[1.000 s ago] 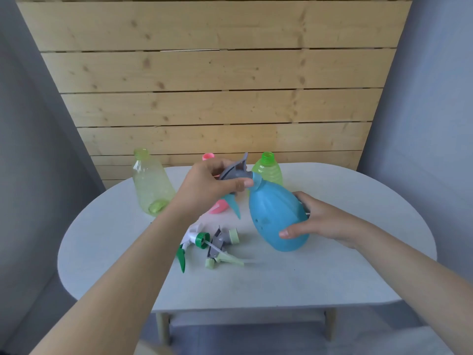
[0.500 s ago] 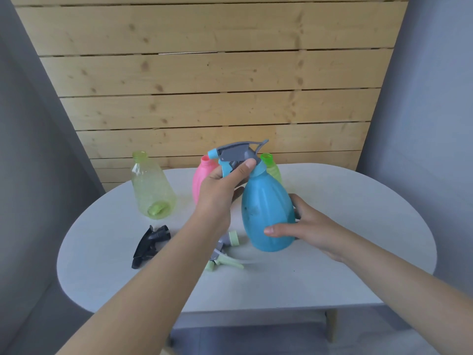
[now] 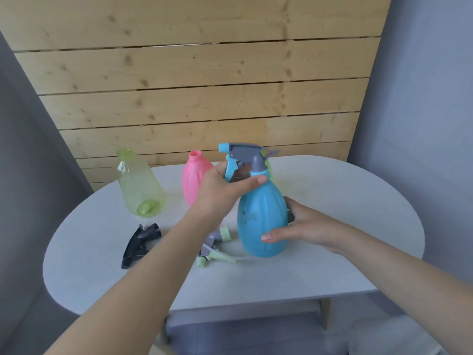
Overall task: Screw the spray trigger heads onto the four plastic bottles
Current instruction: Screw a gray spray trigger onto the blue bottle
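Both hands hold blue bottle (image 3: pixel 261 216) (left hand (image 3: pixel 225 190) apparently at collar).

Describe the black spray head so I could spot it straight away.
On the white oval table, look left of the person's left arm, in front of the clear yellow-green bottle. The black spray head lies flat there, the only all-black piece.

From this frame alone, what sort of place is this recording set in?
Probably a staged indoor corner, not a working kitchen or shop: a small rounded white table against a pale wooden plank wall, flanked by plain grey walls, holding only bottles and loose trigger heads.
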Demonstrator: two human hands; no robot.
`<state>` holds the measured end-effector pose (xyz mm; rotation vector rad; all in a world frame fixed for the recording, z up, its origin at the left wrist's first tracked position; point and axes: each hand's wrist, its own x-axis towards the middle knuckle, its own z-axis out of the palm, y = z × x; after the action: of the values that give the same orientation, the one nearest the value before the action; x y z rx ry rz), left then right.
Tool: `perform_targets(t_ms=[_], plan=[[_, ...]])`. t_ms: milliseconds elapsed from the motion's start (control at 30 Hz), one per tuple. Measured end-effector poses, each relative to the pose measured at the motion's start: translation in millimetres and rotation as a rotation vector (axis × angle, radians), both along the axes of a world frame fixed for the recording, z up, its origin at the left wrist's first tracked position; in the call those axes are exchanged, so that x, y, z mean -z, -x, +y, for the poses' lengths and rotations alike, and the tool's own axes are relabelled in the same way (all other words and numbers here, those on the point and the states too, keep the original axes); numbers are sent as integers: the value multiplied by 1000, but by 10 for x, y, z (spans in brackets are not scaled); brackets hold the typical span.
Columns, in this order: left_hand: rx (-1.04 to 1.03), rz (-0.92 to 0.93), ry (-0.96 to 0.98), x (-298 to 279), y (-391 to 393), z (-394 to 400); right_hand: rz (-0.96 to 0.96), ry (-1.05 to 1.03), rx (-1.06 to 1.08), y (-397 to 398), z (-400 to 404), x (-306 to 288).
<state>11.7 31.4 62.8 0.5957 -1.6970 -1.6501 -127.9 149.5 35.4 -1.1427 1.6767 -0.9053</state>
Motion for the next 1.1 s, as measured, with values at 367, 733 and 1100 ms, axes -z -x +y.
perform_targets(t_ms=[367, 733, 1100], plan=[[85, -87, 207, 92, 98, 234, 110, 79, 3, 97, 218, -36], [124, -41, 93, 186, -2, 233, -107, 412, 84, 13, 125, -252], [361, -76, -94, 461, -31, 173, 92, 416, 105, -32, 104, -263]])
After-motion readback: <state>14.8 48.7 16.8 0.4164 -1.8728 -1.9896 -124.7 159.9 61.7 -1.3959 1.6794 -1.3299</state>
